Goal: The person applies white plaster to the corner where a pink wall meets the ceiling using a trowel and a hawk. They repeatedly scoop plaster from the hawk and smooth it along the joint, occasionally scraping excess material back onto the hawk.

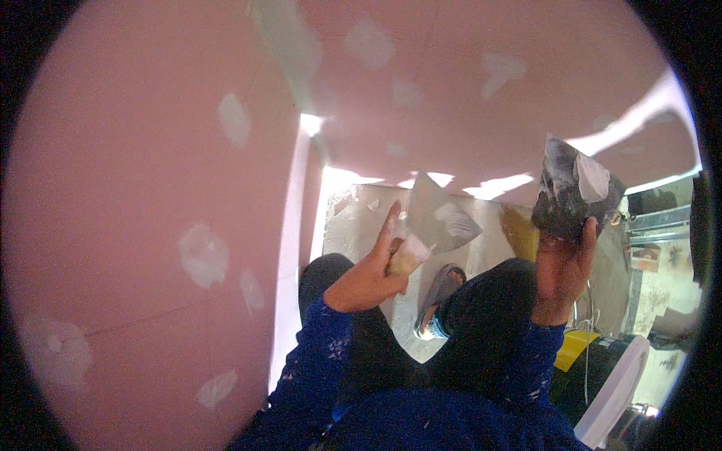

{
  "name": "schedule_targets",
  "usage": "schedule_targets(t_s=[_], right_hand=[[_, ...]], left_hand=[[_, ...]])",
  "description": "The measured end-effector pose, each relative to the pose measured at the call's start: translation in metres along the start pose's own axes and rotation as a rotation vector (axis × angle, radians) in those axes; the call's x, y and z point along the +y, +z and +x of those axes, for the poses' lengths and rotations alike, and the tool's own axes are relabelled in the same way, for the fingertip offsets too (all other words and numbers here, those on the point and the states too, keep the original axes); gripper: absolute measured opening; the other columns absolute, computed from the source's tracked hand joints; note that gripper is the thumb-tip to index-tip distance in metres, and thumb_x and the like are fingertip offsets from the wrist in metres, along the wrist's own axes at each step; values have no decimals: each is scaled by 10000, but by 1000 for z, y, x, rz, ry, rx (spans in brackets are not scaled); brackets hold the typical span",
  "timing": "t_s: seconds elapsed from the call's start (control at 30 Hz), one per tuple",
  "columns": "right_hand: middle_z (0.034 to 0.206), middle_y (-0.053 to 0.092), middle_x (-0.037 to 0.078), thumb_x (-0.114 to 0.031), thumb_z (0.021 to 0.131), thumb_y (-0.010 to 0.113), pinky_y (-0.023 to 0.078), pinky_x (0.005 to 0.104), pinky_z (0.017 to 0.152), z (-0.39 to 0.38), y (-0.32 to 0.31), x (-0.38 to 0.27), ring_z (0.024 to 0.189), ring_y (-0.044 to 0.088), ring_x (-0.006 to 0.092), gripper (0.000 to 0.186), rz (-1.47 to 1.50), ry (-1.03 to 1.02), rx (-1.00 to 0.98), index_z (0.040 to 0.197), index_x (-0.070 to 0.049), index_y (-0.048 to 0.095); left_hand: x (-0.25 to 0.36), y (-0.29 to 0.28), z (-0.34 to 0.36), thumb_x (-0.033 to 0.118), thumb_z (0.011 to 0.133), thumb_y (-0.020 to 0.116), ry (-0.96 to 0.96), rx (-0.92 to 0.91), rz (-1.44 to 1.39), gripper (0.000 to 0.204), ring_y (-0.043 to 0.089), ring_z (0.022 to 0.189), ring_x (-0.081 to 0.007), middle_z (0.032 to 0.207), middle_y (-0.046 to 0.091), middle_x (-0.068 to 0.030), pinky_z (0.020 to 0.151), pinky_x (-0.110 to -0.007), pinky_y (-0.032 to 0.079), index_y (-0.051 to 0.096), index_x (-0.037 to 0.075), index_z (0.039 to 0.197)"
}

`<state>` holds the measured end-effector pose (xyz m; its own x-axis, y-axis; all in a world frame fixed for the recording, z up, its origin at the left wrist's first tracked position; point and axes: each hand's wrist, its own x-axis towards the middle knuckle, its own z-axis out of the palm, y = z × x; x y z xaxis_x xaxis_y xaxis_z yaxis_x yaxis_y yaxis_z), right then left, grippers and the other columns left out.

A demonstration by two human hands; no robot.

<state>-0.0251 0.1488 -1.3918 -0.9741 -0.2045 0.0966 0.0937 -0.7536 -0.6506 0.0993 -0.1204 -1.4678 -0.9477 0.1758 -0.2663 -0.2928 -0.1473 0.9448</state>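
Observation:
My left hand (368, 282) grips the pale, stained handle of a wide putty knife (436, 218), its index finger stretched along the side. The knife's flared blade points away from me and carries a thin smear of whitish paste. On the right, my right hand (565, 274) holds a dark, flat, squarish plate (558, 197) from below, with the thumb showing at its near edge. A lump of white paste (593, 179) sits on that plate, and white smears streak its surface. Knife and plate are apart, both in front of my knees.
Pink boards form the left wall (143, 195) and the surface ahead (451, 98), both dotted with whitish patches. A pale seam runs down their corner. At lower right stands a dark bucket with a white rim (620, 391). Metal profiles (662, 229) lie behind it. My sandalled foot (440, 301) rests on the floor.

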Motion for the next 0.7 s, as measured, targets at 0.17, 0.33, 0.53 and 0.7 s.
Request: schedule_targets(t_s=[0.17, 0.33, 0.53, 0.7], right_hand=[[1421, 482, 130, -247, 1007, 504, 422, 486, 1058, 3, 6, 16, 1249, 510, 316, 481, -156, -18, -8, 1441, -76, 382], [1245, 619, 167, -78, 901, 553, 450, 408, 1011, -4, 27, 12, 1170, 591, 300, 337, -926, -56, -210, 1233, -46, 600], [1430, 470, 190, 66, 712, 543, 337, 444, 1128, -3, 69, 7, 1329, 444, 388, 586, -1247, -121, -953, 1276, -85, 586], [1413, 441, 183, 130, 711, 515, 376, 437, 1099, -13, 70, 14, 1290, 462, 405, 639, -1438, 78, -849, 1317, -70, 473]], left_hand=[[1, -14, -16, 106, 919, 570, -81, -174, -192, 643, 598, 832, -161, 1063, 584, -100, 751, -300, 492, 244, -3, 1463], [10, -5, -11, 199, 943, 610, 58, -91, -196, 555, 572, 712, -117, 1027, 613, -89, 583, -254, 479, 355, 20, 1403], [25, -11, -20, 186, 907, 675, 106, 31, -220, 574, 560, 626, -109, 950, 622, -74, 547, -247, 476, 394, 5, 1373], [26, -21, -31, 161, 887, 690, 95, 38, -82, 599, 565, 624, -114, 982, 633, -109, 552, -245, 485, 391, -13, 1375]])
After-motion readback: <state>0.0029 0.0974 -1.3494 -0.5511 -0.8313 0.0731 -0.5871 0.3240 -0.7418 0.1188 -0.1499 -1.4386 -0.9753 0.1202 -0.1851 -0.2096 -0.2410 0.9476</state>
